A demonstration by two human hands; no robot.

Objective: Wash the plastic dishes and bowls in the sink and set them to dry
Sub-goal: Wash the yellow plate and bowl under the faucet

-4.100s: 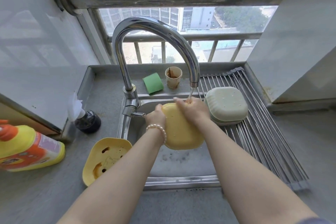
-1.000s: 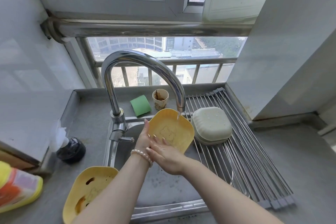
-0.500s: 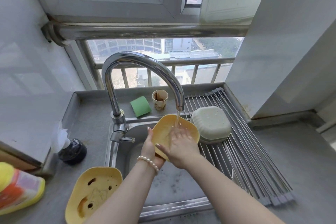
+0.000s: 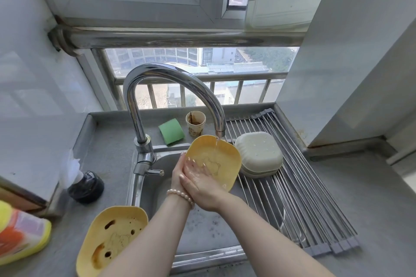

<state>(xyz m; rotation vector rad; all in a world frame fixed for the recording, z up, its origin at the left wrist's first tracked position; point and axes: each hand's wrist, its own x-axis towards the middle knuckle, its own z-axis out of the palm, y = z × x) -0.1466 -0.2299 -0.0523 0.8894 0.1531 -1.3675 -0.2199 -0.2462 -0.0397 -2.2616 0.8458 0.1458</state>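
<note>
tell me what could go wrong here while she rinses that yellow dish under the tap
1. The yellow dish is tilted under the faucet, so water could splash toward the counter.
2. The left hand holds only its edge while the wet right hand rubs inside; it might slip into the sink.
3. The dirty yellow dish overhangs the sink rim and could get knocked.

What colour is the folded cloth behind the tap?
Green cloth, clearest in the head view.
</note>
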